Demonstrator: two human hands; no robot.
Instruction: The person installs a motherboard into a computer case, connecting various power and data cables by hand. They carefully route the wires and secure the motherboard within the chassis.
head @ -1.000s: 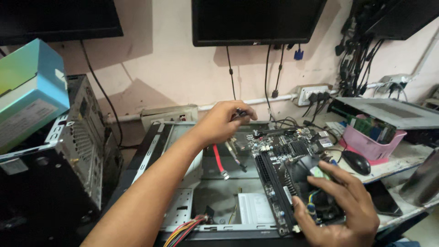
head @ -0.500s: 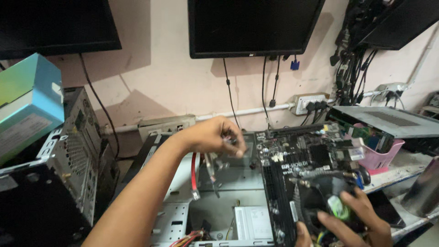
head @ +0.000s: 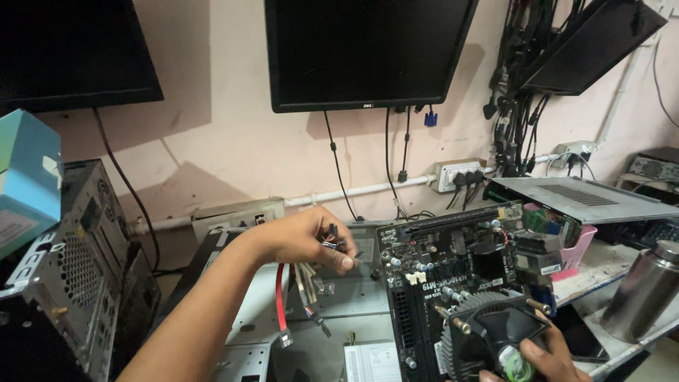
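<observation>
The left hand (head: 308, 240) pinched a bundle of thin wires (head: 332, 245) just left of the motherboard (head: 438, 276). The right hand (head: 541, 357) gripped the cooler fan (head: 498, 332) at the board's near edge.

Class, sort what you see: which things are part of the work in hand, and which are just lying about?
In hand:
left hand pinching thin wires
right hand on cooler fan
motherboard
open case

Lying about:
monitor
steel flask
pink tray
blue box
</observation>
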